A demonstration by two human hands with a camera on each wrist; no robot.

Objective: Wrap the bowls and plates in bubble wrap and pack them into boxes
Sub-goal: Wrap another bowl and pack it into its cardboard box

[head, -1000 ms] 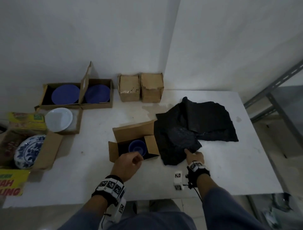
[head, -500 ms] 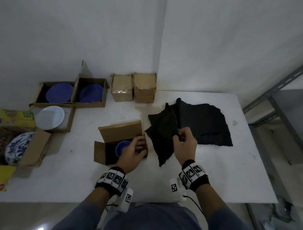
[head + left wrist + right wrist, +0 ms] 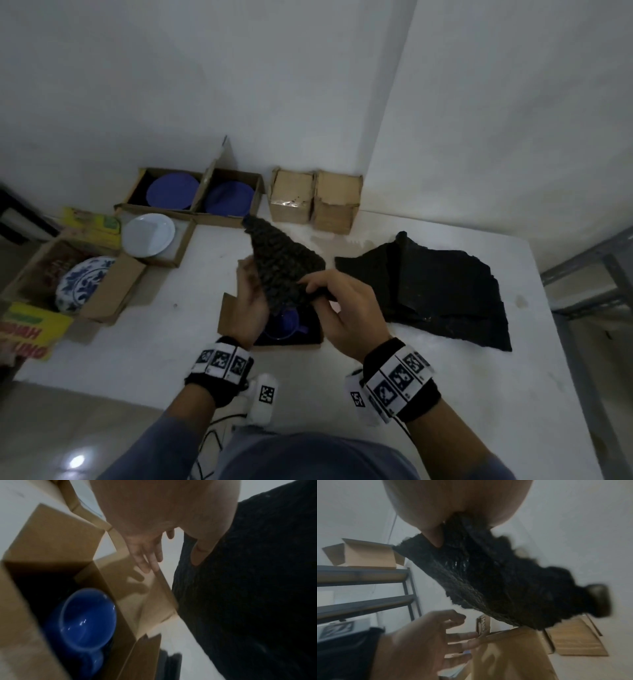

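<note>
Over the open cardboard box (image 3: 236, 310) holding a blue mug (image 3: 89, 616), the right hand (image 3: 346, 308) pinches a black bubble-wrap sheet (image 3: 284, 267) while the left hand (image 3: 251, 305) spreads relaxed fingers beside it.

On the worktop (image 3: 445, 394) an open box (image 3: 229, 315) sat near the front edge with a bowl (image 3: 286, 325) in it. Right of it lay a stack of bubble wrap (image 3: 445, 294) — behind, two closed boxes (image 3: 315, 200) stood against the wall.
</note>
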